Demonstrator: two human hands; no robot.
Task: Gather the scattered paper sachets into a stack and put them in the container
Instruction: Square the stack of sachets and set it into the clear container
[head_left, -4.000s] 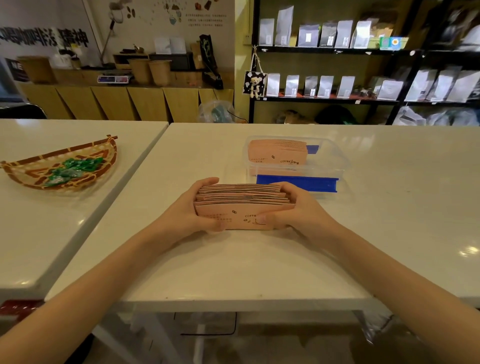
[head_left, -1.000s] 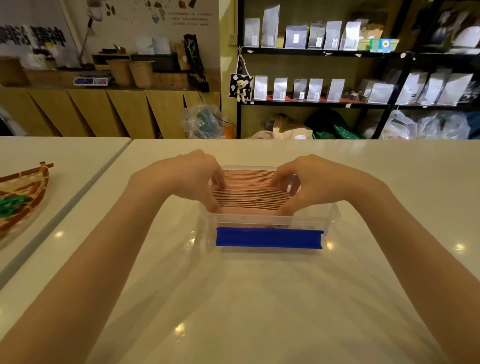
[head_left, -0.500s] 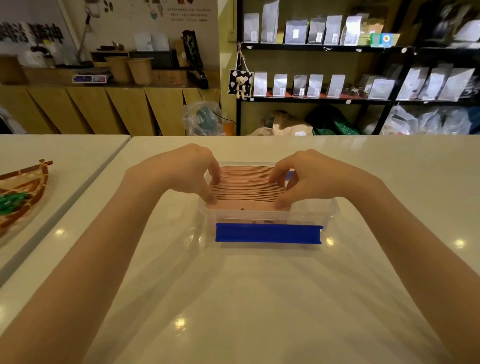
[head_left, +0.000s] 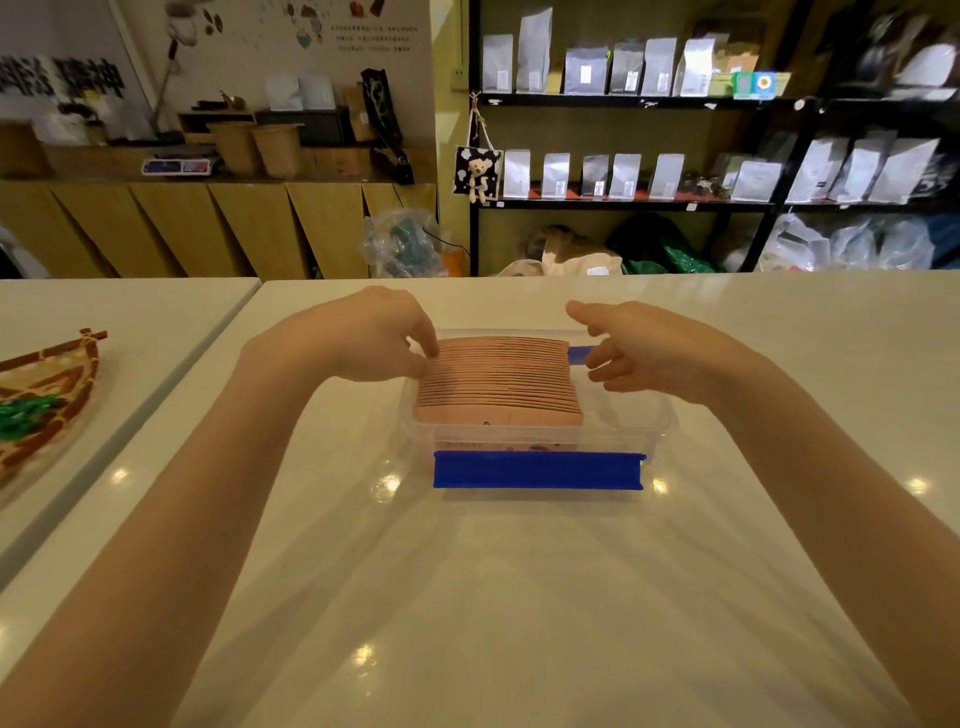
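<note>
A row of pink paper sachets (head_left: 498, 382) stands on edge inside a clear plastic container (head_left: 657, 415) with a blue clip (head_left: 537, 469) on its near side. My left hand (head_left: 363, 338) rests at the left end of the row, its fingertips touching the sachets' top edges. To the right of the row my right hand (head_left: 631, 348) hovers above the container's right side, fingers spread and off the sachets. No loose sachets lie on the white table (head_left: 467, 597).
A woven boat-shaped basket (head_left: 47, 395) with green wrapped items sits on the neighbouring table at the left. A gap separates the two tables. Shelves of pouches and a wooden counter stand beyond the far edge.
My right hand has let go of the sachets and drawn off to the right, fingers spreading. The left hand stays at the row's left end. The stack went from the table into the container.
</note>
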